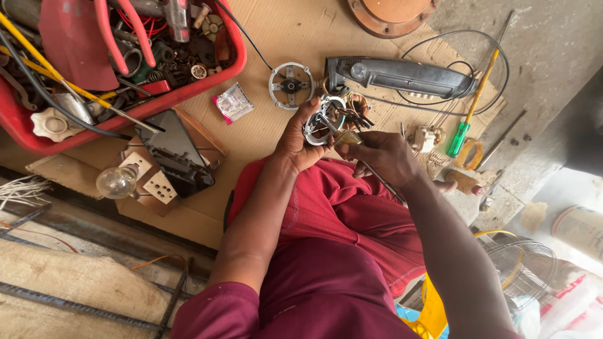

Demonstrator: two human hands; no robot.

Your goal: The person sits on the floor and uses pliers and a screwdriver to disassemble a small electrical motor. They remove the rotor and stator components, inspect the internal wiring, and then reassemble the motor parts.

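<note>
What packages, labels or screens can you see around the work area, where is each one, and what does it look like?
Small sachet: on the cardboard just below the red tray's corner, flat rectangle, clear and silvery with a pink edge.
Phone or tablet: on the cardboard left of the left hand, dark rectangle, screen off and glossy.
White container: far right edge, cylindrical, with a red band; partly cut off.

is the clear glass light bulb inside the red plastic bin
No, the clear glass light bulb lies on cardboard outside the red plastic bin.
</note>
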